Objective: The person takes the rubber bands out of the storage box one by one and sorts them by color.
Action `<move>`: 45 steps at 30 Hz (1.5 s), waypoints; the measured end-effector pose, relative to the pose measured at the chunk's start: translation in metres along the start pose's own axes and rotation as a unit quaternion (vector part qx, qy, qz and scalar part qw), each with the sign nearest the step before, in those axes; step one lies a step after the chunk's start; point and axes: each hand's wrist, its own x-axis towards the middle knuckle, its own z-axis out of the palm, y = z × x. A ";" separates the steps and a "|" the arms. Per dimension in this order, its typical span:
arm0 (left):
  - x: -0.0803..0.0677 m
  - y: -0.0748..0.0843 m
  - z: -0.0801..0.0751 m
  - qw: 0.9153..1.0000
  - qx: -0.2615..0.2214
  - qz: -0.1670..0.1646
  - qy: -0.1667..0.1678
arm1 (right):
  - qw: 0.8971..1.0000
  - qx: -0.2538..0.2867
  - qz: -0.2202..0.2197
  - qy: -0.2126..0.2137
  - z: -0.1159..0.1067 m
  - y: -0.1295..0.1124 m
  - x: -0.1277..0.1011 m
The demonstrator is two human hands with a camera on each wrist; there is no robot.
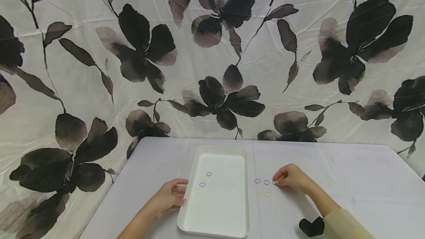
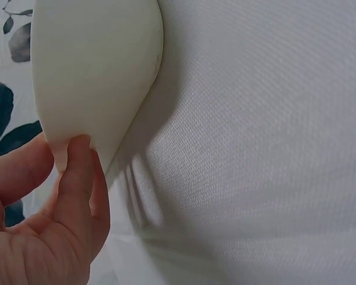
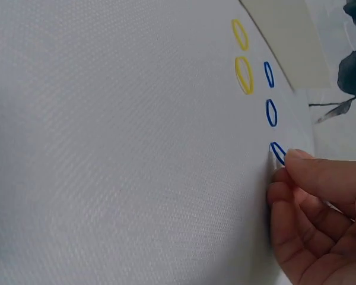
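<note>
The fingers [image 1: 177, 194] of the left hand [image 1: 169, 197] curl around the near left rim of a white tray [image 1: 215, 228], thumb on top of the edge, as the head view shows. Just beyond these fingers, inside the tray, lie two blue rings [image 1: 208, 174] and two pale yellow rings [image 1: 197, 191]. The right hand [image 1: 292, 177] rests on the worktop [image 1: 365, 187] to the right of the tray, its fingers bunched together with the tips pressing on a blue ring [image 1: 274, 182]. Just to the left of those fingertips sit two more blue rings [image 1: 266, 182] in a row, and nearer the person two yellow rings [image 1: 268, 194]. A dark strap [image 1: 312, 227] sits at the cuff of the right sleeve [image 1: 345, 226]. A flowered cloth [image 1: 212, 47] hangs behind the worktop.

In the left wrist view, the thumb and a finger [image 2: 77, 172] clamp on the tray's rounded rim [image 2: 95, 77], which rises above the fingers, with the cloth-covered worktop [image 2: 255, 148] beside it.

In the right wrist view, the curled fingers [image 3: 308, 172] close together on the nearest blue ring [image 3: 277, 152], whose lower part is hidden under the fingertip. Beyond the fingers, the other two blue rings [image 3: 271, 112] lie in line, with the yellow pair [image 3: 244, 75] beside them and the tray edge [image 3: 285, 41] farther off.
</note>
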 end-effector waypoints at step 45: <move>-0.001 0.000 0.000 1.000 0.003 0.012 -0.002 | 0.999 -0.012 -0.017 -0.026 0.019 -0.085 0.054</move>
